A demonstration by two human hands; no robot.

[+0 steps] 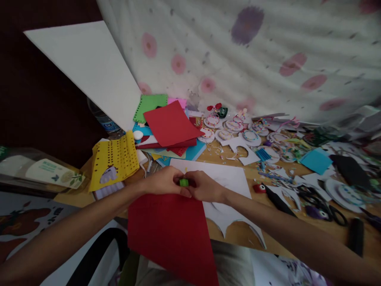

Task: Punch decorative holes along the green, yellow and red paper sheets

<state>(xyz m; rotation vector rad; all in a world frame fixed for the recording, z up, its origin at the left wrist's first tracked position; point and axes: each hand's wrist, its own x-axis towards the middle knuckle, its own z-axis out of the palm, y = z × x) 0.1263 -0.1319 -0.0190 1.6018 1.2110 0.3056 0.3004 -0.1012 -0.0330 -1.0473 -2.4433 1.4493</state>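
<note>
Near the table's front edge my left hand [166, 182] and my right hand [205, 186] meet, fingers curled around a small bright green object [183, 182]. Both hands are closed on it, and the fingers hide part of it. Beneath them a large red sheet [175, 234] hangs over the table edge toward my lap. White paper [232, 174] with curved cut-outs lies under and to the right of my right hand.
Behind the hands lies a stack with a red sheet [171, 123] on top. A yellow punched sheet [116, 159] is at the left. To the right are black scissors [318, 200], paper scraps and several decorated white discs. A white board [86, 67] leans at the back left.
</note>
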